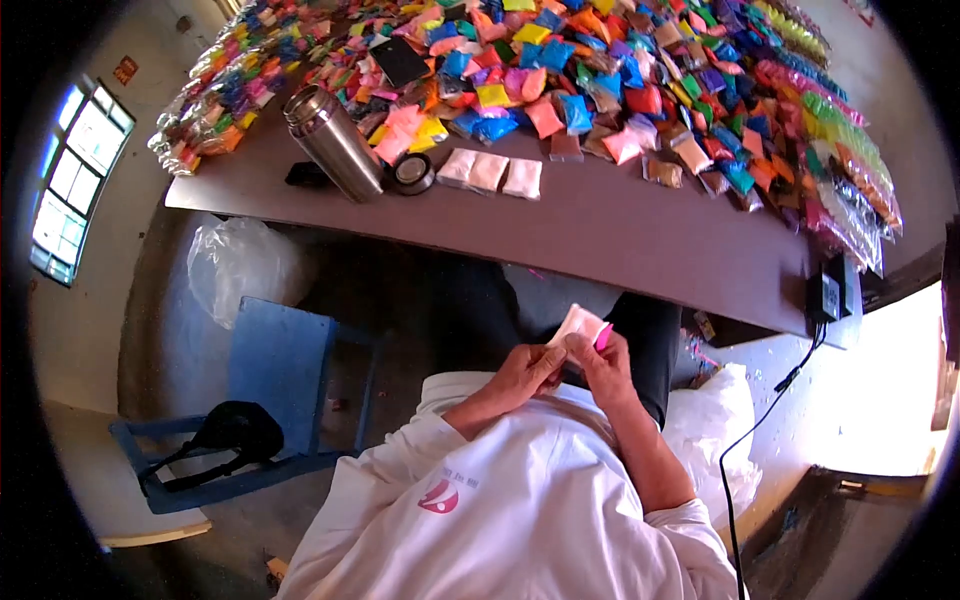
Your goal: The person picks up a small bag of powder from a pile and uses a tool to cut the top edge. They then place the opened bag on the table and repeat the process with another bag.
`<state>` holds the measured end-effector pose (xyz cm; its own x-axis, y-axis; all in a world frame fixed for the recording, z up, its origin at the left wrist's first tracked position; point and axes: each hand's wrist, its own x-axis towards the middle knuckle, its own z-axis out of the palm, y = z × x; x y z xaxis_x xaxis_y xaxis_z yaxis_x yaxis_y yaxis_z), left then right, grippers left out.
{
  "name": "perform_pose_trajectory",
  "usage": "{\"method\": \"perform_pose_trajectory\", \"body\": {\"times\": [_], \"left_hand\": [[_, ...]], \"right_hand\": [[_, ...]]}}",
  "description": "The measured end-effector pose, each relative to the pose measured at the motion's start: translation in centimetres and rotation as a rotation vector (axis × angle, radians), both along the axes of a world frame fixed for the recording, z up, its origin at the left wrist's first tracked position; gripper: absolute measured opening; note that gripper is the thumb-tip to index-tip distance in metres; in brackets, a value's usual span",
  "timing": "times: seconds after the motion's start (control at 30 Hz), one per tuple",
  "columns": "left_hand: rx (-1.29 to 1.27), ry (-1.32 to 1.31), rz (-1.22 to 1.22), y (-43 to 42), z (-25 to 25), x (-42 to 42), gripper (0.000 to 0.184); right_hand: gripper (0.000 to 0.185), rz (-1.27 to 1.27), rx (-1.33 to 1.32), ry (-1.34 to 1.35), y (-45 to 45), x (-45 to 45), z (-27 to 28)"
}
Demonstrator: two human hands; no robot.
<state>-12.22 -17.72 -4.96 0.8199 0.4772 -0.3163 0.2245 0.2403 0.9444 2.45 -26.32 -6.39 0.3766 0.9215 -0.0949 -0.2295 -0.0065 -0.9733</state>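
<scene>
Over my lap, both hands grip a small pale pink packet point(579, 323). My left hand point(533, 369) is closed on its lower left edge. My right hand point(600, 364) pinches its lower right side, with the thumb across its front. A bright pink piece point(604, 337) shows at the right hand's fingers; its kind is too small to make out. On the table point(600, 230) beyond, several similar pale pink packets point(488, 172) lie in a row near the front edge.
A steel flask point(335, 145) stands open beside its black lid point(412, 174). Colourful packets point(545, 117) pile across the table's far side. Black power adapters point(825, 295) trail a cable at the right. A blue chair point(275, 370) holding a black bag point(240, 432) is at left.
</scene>
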Motion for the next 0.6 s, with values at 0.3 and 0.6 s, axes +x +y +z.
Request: {"method": "perform_pose_trajectory", "body": {"times": [0.3,0.6], "left_hand": [[-0.117,0.052,0.083,0.6,-1.4,0.1,0.051],[-0.133,-0.089,0.164,2.3,-3.5,-1.0,0.05]], "right_hand": [[0.032,-0.238,-0.095,-0.863,13.5,7.8,7.3],[0.037,-0.265,-0.366,-1.108,19.1,8.4,7.7]]}}
